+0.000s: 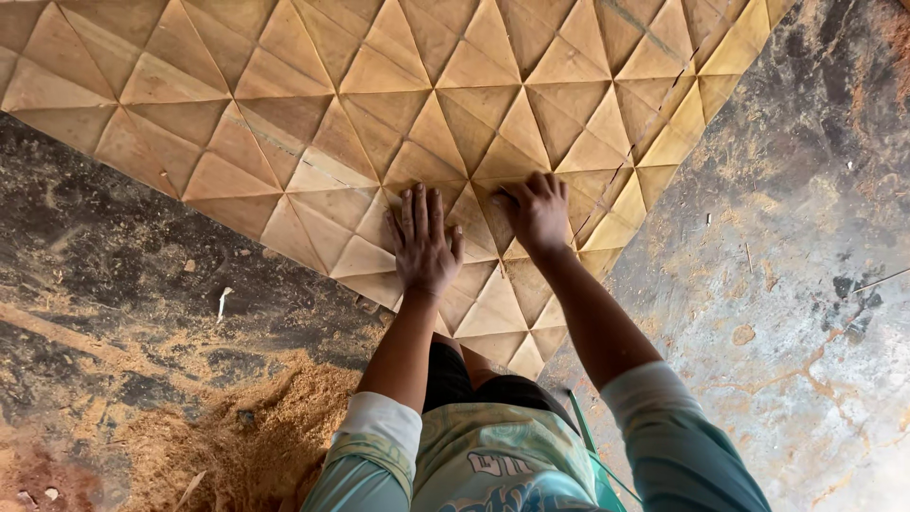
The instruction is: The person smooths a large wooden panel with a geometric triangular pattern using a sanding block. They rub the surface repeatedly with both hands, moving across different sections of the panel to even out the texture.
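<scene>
Tan wooden panelling of raised triangular facets [379, 104] is lying on the stained floor [806, 284] under both palms, the left hand [423, 242] pressing flat, fingers spread, the right hand [537, 210] curling fingertips on a facet, gripping nothing; seemingly pressing pieces down.

Below you, a dark, stained concrete floor [114, 265], streaked with pale dust. A heap of tan sawdust [256, 436] lies at lower left, just beside your knee. A small white sliver of wood [223, 301] sits on the floor above the heap, apart from it. To your right, the floor turns grey, mottled with rust-coloured cracks [815, 370].
</scene>
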